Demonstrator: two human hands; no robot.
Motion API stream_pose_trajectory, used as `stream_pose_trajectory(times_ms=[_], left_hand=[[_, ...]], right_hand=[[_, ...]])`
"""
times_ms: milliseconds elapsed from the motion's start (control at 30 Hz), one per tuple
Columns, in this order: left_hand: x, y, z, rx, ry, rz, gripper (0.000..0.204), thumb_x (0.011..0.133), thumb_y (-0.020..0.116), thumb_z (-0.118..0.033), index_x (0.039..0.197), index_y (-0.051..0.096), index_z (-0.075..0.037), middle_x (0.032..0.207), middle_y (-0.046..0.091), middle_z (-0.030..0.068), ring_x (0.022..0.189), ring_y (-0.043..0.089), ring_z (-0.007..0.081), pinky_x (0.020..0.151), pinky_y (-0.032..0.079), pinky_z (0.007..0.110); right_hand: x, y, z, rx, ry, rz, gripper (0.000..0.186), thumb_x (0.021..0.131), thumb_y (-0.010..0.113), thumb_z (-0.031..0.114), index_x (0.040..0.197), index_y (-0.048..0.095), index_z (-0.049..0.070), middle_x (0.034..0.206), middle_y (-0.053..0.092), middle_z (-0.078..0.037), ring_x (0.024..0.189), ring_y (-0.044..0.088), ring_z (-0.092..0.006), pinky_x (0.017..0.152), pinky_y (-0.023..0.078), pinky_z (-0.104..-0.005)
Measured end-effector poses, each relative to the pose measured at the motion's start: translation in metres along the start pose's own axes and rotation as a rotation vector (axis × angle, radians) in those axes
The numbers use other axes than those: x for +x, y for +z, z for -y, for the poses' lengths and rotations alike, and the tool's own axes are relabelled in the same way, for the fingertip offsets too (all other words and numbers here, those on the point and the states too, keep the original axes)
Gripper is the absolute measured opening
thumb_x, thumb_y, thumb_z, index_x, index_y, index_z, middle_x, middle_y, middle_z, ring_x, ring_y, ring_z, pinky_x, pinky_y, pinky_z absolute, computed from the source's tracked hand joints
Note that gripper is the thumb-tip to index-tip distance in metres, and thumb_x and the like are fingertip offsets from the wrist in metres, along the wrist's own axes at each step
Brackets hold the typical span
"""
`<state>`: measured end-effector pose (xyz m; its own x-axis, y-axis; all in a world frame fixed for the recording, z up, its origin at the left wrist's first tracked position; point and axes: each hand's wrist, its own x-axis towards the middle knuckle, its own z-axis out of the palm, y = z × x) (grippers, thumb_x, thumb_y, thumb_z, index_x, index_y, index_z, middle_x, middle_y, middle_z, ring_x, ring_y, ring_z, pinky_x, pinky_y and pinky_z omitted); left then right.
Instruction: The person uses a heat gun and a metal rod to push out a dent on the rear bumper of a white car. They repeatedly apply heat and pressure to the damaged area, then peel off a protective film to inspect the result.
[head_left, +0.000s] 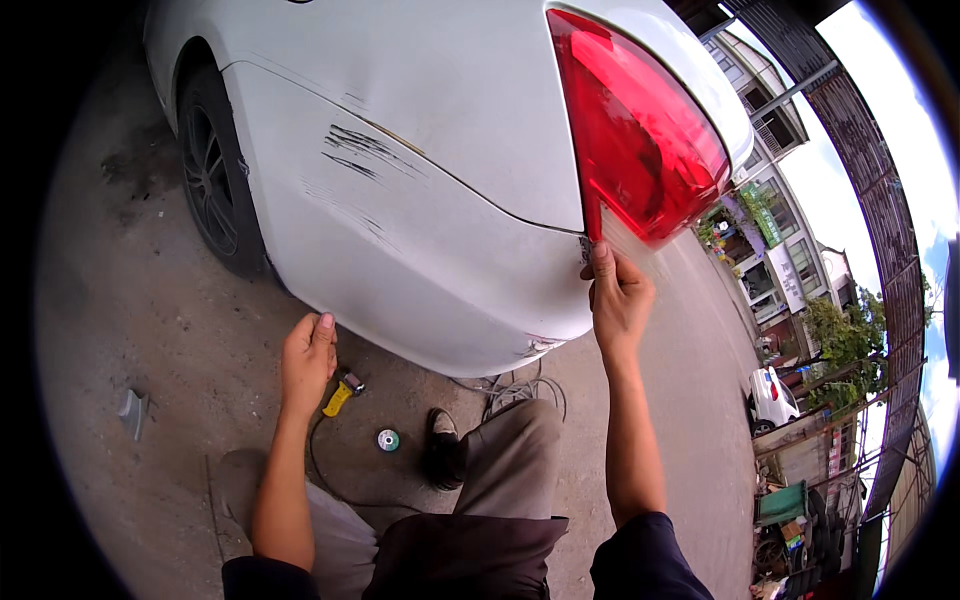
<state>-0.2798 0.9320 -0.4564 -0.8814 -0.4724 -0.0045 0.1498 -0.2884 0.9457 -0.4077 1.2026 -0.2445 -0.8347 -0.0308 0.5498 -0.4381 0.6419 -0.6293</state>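
Observation:
A white rear bumper (440,250) with dark scratches fills the middle, below the white body panel and a red tail light (645,130). My left hand (308,368) is closed at the bumper's lower edge, behind the wheel, thumb pressed against the bent fingers. At the corner under the tail light, my right hand (622,298) pinches the bumper's edge between thumb and fingers. A dark gap shows there. Some of my fingertips are hidden on both hands.
On the ground lie a yellow power tool (340,397) with a cord, a round disc (388,440), coiled grey cable (520,388) and a grey fragment (133,412). The car's rear wheel (210,170) is at left. A parked white car (772,398) and buildings stand far right.

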Motion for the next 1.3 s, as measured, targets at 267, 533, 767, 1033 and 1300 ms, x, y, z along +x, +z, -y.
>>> stream_pose_trajectory(times_ms=[267, 533, 767, 1033, 1300], left_hand=[[0.005, 0.001, 0.031, 0.145, 0.078, 0.049, 0.015, 0.102, 0.044, -0.006, 0.109, 0.057, -0.002, 0.083, 0.051, 0.0001, 0.066, 0.048, 0.0061, 0.055, 0.041, 0.022], [-0.006, 0.049, 0.008, 0.055, 0.138, 0.106, 0.015, 0.101, 0.048, -0.007, 0.107, 0.06, 0.0, 0.078, 0.049, -0.0014, 0.062, 0.045, 0.0052, 0.054, 0.042, 0.023], [0.009, 0.193, -0.082, 0.184, 0.287, 0.216, 0.025, 0.098, 0.062, -0.025, 0.099, 0.06, 0.0, 0.066, 0.052, -0.001, 0.052, 0.045, 0.0049, 0.046, 0.036, 0.021], [0.027, 0.256, -0.113, 0.276, 0.215, 0.162, 0.042, 0.093, 0.068, -0.037, 0.074, 0.063, 0.0, 0.053, 0.05, -0.0008, 0.042, 0.044, 0.0056, 0.04, 0.033, 0.023], [0.024, 0.266, -0.107, 0.399, 0.21, 0.069, 0.045, 0.092, 0.068, -0.042, 0.071, 0.061, -0.003, 0.053, 0.05, -0.0013, 0.042, 0.044, 0.006, 0.04, 0.031, 0.021]], right_hand=[[-0.13, -0.045, -0.146, -0.217, 0.146, 0.01, 0.014, 0.088, 0.047, -0.003, 0.095, 0.059, -0.002, 0.078, 0.064, -0.014, 0.068, 0.059, -0.0217, 0.065, 0.048, -0.0339], [-0.204, -0.038, -0.202, -0.25, 0.293, -0.104, 0.011, 0.095, 0.054, 0.012, 0.097, 0.062, 0.004, 0.081, 0.067, -0.016, 0.072, 0.065, -0.0326, 0.067, 0.05, -0.04], [-0.214, -0.046, -0.218, -0.258, 0.233, -0.138, 0.013, 0.092, 0.06, 0.011, 0.102, 0.067, 0.007, 0.088, 0.07, -0.015, 0.074, 0.068, -0.0317, 0.066, 0.051, -0.0385], [-0.206, -0.066, -0.249, -0.201, 0.245, -0.22, 0.012, 0.09, 0.06, 0.007, 0.099, 0.066, 0.004, 0.081, 0.069, -0.015, 0.069, 0.067, -0.0258, 0.063, 0.05, -0.0341], [-0.206, -0.078, -0.26, -0.098, 0.304, -0.194, 0.012, 0.089, 0.06, 0.005, 0.099, 0.066, 0.0, 0.075, 0.066, -0.014, 0.062, 0.063, -0.0212, 0.059, 0.048, -0.0314]])
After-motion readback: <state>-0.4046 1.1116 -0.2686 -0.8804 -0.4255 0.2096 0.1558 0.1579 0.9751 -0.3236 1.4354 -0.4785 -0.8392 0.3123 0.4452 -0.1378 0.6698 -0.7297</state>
